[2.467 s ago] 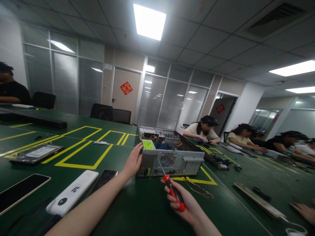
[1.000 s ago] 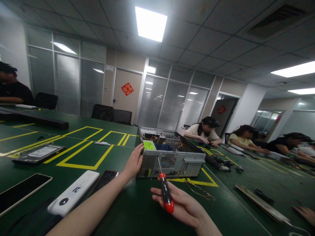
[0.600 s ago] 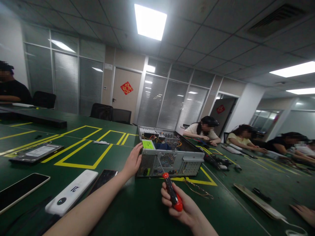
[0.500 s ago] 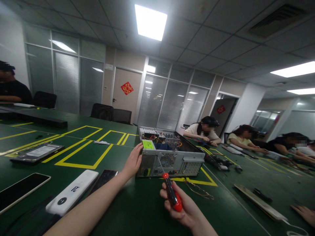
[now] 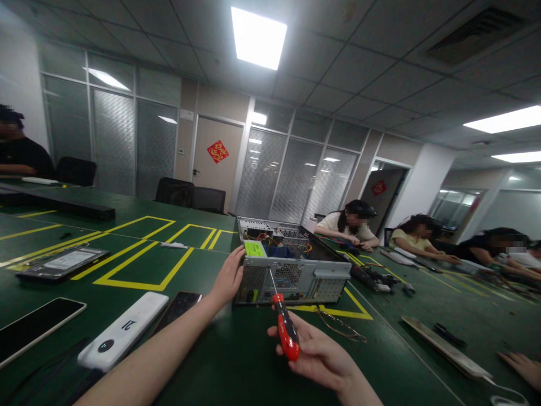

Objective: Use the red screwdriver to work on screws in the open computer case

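An open grey computer case [image 5: 296, 270] lies on its side on the green table [image 5: 236, 355], its rear panel toward me and cables showing inside. My left hand [image 5: 228, 279] is pressed flat against the case's left rear corner, fingers stretched out. My right hand [image 5: 319, 355] holds a red and black screwdriver [image 5: 284, 327] by the handle. The thin shaft points up and away to the rear panel of the case.
A white device [image 5: 122, 332], a dark phone [image 5: 177, 307] and a second phone [image 5: 38, 324] lie at the left. A tablet [image 5: 63, 262] sits inside yellow tape lines. Several people work at the far right; another person's hand [image 5: 522, 363] rests near a flat panel [image 5: 448, 347].
My right hand has loosened its grip and rolled the screwdriver handle to the left in my fingers. The left hand and the case have not moved.
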Action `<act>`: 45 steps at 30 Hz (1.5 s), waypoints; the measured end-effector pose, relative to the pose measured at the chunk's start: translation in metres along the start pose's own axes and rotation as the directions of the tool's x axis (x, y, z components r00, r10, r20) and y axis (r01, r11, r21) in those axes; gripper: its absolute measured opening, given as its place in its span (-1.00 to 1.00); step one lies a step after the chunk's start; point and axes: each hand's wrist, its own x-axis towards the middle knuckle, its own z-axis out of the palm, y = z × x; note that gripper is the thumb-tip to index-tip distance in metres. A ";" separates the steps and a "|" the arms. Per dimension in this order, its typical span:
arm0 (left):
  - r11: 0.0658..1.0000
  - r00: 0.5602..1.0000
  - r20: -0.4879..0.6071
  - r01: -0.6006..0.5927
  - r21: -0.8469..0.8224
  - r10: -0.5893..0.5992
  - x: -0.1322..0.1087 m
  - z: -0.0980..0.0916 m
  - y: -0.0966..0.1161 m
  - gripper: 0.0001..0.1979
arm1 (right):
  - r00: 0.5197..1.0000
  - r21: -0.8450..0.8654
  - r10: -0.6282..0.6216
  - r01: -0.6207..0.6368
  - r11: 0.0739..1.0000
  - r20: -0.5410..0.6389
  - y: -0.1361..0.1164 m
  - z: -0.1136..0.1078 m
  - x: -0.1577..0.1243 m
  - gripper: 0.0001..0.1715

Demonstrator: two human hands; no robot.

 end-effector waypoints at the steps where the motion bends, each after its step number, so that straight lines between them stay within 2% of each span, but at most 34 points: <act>1: 1.000 1.000 -0.001 0.001 0.000 -0.001 0.000 0.000 0.000 -0.57 | 1.000 0.001 -0.014 0.014 1.000 -0.007 0.001 -0.001 0.000 -0.21; 3: 1.000 1.000 -0.001 0.004 0.002 -0.004 0.000 0.001 -0.001 -0.56 | 0.999 0.028 -0.046 0.047 0.998 -0.024 0.002 -0.003 0.001 -0.25; 6: 1.000 1.000 0.003 0.005 0.007 -0.005 -0.001 0.002 -0.002 -0.57 | 0.997 0.095 -0.063 0.068 0.993 -0.052 0.007 -0.007 0.002 -0.45; 8: 1.000 1.000 0.008 0.007 0.008 -0.007 -0.001 0.002 -0.003 -0.57 | 0.996 0.105 -0.042 0.049 0.993 -0.075 0.010 -0.010 0.003 -0.58; 11: 1.000 1.000 0.013 0.012 0.007 -0.012 -0.001 0.001 -0.002 -0.57 | 0.994 0.074 0.014 -0.006 0.997 -0.106 0.011 -0.012 0.003 -0.64; 17: 1.000 1.000 0.007 0.011 0.004 -0.011 0.000 0.000 0.000 -0.57 | 0.997 0.124 0.047 -0.039 0.992 -0.063 0.004 -0.004 0.000 -0.46; 20: 1.000 1.000 0.008 0.012 -0.001 -0.012 0.000 0.000 0.000 -0.57 | 0.997 0.069 0.078 -0.076 0.995 -0.018 0.000 0.002 0.000 -0.32; 24: 1.000 1.000 0.008 0.004 -0.004 -0.004 0.000 0.001 -0.001 -0.57 | 0.997 -0.008 0.071 -0.071 0.997 -0.033 -0.001 0.003 0.000 -0.20; 27: 1.000 1.000 0.008 0.003 -0.001 -0.003 0.000 0.001 -0.001 -0.57 | 0.998 -0.008 0.024 -0.024 1.000 -0.060 0.000 -0.003 0.000 -0.25; 31: 1.000 1.000 0.012 0.012 0.011 -0.013 -0.001 0.001 -0.002 -0.57 | 0.994 0.087 -0.031 0.039 0.995 -0.101 0.004 -0.009 -0.001 -0.48; 36: 1.000 1.000 0.013 0.014 0.015 -0.015 -0.001 0.002 -0.003 -0.57 | 0.986 0.074 -0.008 0.021 0.997 -0.167 0.008 -0.009 0.000 -0.69; 45: 1.000 1.000 0.019 0.012 0.005 -0.012 0.000 0.000 0.001 -0.57 | 0.996 -0.031 0.012 -0.015 0.999 -0.089 0.004 -0.002 0.001 -0.46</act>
